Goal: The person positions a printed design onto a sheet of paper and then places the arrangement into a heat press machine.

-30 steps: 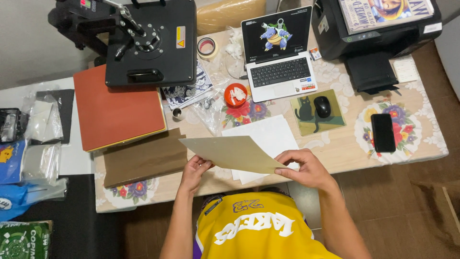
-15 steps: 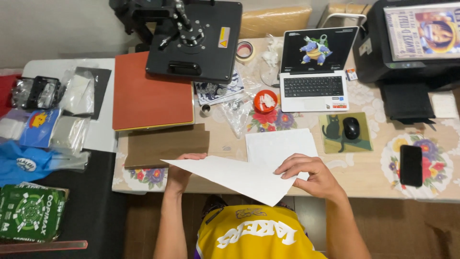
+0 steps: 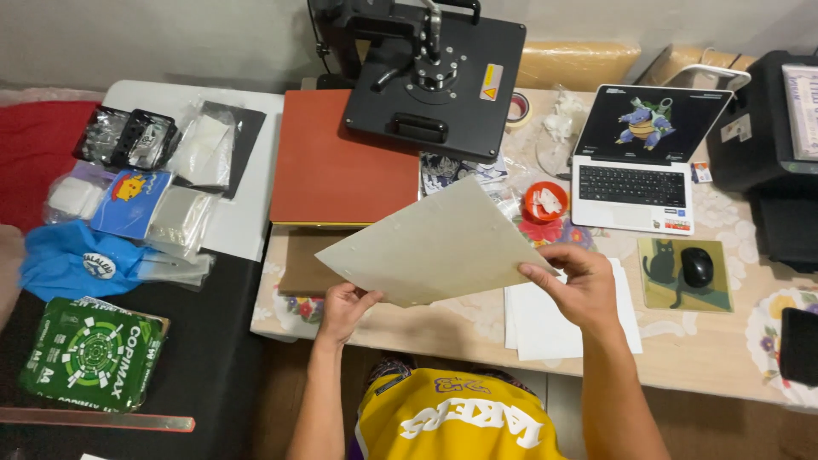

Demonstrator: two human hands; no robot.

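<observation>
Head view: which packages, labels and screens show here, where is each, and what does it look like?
Laptop screen: upper right, dark with a blue cartoon creature.
Warning label: on the black heat press, small yellow and white rectangle.
Paper ream: lower left, green wrapper with white circles.
Plastic bags: left, clear, beside a blue card.
Phone: right edge, screen dark.

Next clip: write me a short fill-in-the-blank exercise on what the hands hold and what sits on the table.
1. Both the left hand and right hand hold one beige ____.
2. The black mouse rests on a pad showing a black ____.
3. The open laptop sits to the ____ of the heat press.

Missing words: sheet; cat; right
</observation>
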